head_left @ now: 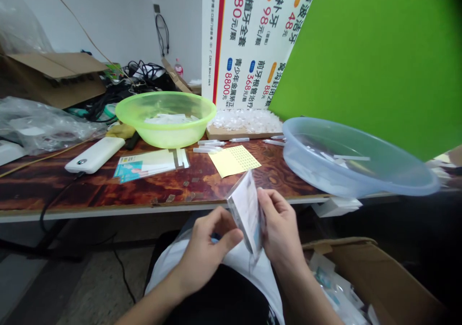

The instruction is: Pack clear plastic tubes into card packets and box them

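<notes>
My right hand (283, 224) is closed on a flat clear plastic packet (247, 209) with a white, printed insert. The packet is held upright and tilted above my lap, in front of the table edge. Beside its left edge is my left hand (211, 243), with thumb and fingers curved and apart; whether the fingertips touch the packet is hard to tell. On the table beyond lies a yellow sheet (229, 163) of small green stickers. Left of it rests a small stack of clear sleeves with printed cards (151, 163).
A green basin (166, 135) and a blue basin (325, 173) hold white pieces. Between them, clear pieces cover a cardboard tray (234, 135). A white power bank (96, 155) with a cable lies left. Below right, an open carton (382, 272) contains packets.
</notes>
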`<state>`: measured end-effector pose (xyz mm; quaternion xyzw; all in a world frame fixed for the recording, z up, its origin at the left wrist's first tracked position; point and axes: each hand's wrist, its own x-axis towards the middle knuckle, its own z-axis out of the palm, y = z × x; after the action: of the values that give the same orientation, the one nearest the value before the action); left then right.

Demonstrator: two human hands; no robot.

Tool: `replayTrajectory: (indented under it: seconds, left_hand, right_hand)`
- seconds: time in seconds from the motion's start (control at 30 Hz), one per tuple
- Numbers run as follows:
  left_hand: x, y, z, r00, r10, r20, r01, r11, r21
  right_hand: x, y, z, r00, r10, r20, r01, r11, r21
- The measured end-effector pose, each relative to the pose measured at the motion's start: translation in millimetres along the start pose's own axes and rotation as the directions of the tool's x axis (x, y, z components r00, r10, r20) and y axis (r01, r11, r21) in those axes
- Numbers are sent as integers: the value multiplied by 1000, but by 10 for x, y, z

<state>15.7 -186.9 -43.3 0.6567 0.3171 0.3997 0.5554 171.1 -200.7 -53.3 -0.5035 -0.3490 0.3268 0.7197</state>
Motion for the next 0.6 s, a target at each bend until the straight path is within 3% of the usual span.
replayTrajectory:
  seconds: [0.07,0.13,0.2,0.27,0.3,0.37,0.43,0.47,0.6]
  left_hand:
    - [-12,13,97,999,17,-29,-14,996,92]
    - [-2,62,155,996,66,-51,-59,990,126]
    - [11,114,158,998,66,-17,-64,990,122]
    - [15,137,122,999,32,14,-33,997,70]
    - [12,134,99,1000,13,21,-14,999,32]
    - [-2,106,58,1000,-5,30,6,999,-38]
    - [-16,69,32,999,0,40,3,997,-72]
    - [-22,56,24,999,8,47,-5,998,-67]
    - [-33,65,1,997,56,54,-60,997,57]
  right_hand:
    - [29,66,60,995,95,18,-96,993,71]
    - [29,126,94,996,91,18,-92,995,39]
    - [0,165,94,1000,9,26,-7,998,-70]
    - [-54,171,68,979,-203,32,205,951,-232]
    - [-87,161,50,933,-355,53,353,880,-316]
    - [-154,114,15,752,-634,180,639,632,-438]
    - [-208,48,-10,566,-745,352,798,389,-461]
    - [-227,15,-17,514,-749,418,833,321,-450]
    - [-255,-61,-27,464,-723,512,867,251,-431]
